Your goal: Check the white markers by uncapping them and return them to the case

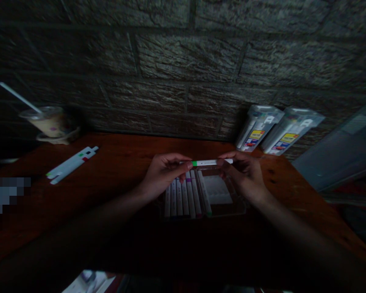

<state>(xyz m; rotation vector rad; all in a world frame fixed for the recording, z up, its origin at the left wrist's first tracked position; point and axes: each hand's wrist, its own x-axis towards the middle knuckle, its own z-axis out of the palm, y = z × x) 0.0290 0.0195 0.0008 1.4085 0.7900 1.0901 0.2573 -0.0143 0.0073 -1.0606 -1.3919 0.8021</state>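
A white marker with a green band [208,162] is held level between both hands above an open clear marker case [219,191]. My left hand [164,171] pinches its left end beside the green band. My right hand [244,173] grips the right end. Several white markers [184,197] lie side by side in the case's left half; the right half shows a pale insert.
Two markers [71,165] lie on the wooden table [122,162] at the left. A lidded cup with a straw [49,122] stands at the back left. Two clear marker packs [277,130] lean against the brick wall at the back right. A grey slanted panel [341,154] stands at right.
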